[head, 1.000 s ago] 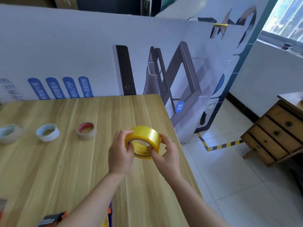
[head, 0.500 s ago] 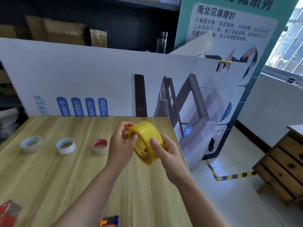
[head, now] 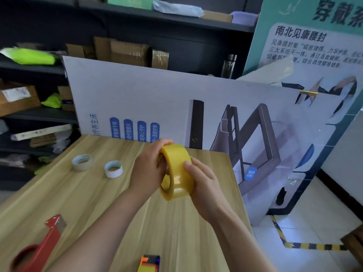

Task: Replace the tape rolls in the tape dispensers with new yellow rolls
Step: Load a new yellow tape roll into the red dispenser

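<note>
A yellow tape roll (head: 177,169) is held upright above the wooden table (head: 78,197), its open core facing left. My left hand (head: 148,167) grips its left side with fingers over the top rim. My right hand (head: 204,183) clasps its right side, thumb pressed on the outer tape face. A red tape dispenser (head: 39,246) lies at the table's near left. Part of an orange and blue dispenser (head: 150,262) shows at the bottom edge, below my arms.
Two small used tape rolls, one beige (head: 82,162) and one white (head: 113,169), lie on the table's far left. A large printed board (head: 157,107) leans behind the table, with dark shelving of cartons beyond. The table's right edge drops to tiled floor.
The view has tilted up and swung left. The yellow roll turned from flat-facing to edge-on between my hands. The red-cored small roll is now hidden behind my left hand.
</note>
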A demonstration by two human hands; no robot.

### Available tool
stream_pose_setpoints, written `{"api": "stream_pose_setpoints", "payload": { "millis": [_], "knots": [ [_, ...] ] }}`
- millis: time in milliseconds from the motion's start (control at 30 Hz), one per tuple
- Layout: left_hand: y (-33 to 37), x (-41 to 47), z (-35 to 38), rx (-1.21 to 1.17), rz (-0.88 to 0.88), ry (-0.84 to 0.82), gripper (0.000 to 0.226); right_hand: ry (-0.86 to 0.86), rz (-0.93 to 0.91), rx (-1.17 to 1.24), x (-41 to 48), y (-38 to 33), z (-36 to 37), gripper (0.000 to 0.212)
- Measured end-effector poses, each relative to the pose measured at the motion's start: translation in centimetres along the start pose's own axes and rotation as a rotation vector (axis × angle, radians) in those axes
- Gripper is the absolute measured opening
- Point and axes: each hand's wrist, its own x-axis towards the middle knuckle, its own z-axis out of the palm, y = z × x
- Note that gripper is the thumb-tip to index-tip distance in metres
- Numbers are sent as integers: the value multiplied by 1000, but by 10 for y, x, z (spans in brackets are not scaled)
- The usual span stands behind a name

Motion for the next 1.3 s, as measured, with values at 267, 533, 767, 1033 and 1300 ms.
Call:
{"api": "stream_pose_setpoints", "payload": {
  "millis": [267,533,767,1033,1300],
  "knots": [
    [-11,-17,-45,-216,-375,-76,10,-211,-54,-69,-1,4,42,34],
    [-31,-33,-113,62,-114,-1,61,-178,-1,-43,9,19,108,22],
    [-75,-27,-189,51,-130,-27,34,-171,26,-46,33,37,188,31],
    [-149,-26,-265,-49,-419,-223,39,-134,38,3,54,66,284,28],
    [-164,-30,-306,53,-44,-70,44,-80,93,0,68,81,322,27]
  ]
}}
